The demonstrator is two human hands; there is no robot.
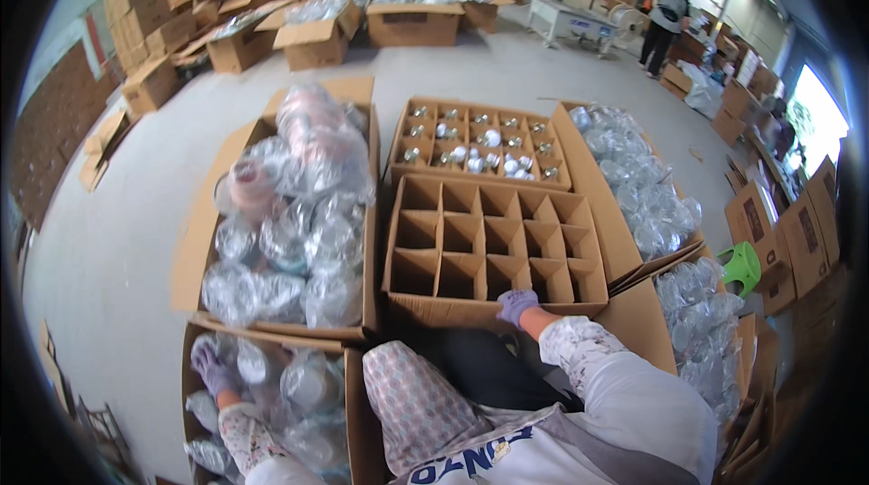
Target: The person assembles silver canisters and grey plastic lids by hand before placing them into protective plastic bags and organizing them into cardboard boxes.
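My left hand [214, 369], in a purple glove, reaches into the near left carton [356, 413]. Its partly visible fingers look apart, laid against clear plastic-wrapped glassware [312, 383] by the carton's left wall. No item shows lifted in it. Over at the near edge of a cardboard box with dividers [434, 307], my right hand [519, 306], gloved the same way, has its fingers bent over the rim. That box's compartments look vacant, though their bottoms are dark. Just beyond it, a second divided box [480, 112] holds glass pieces, some with white round tops.
A carton [369, 259] of wrapped glassware, some pinkish, stands at left. More wrapped pieces [625, 173] fill cartons at right, near a green stool [741, 266]. Farther off are stacked boxes [136, 5], a white table [570, 23] and a standing person [668, 23].
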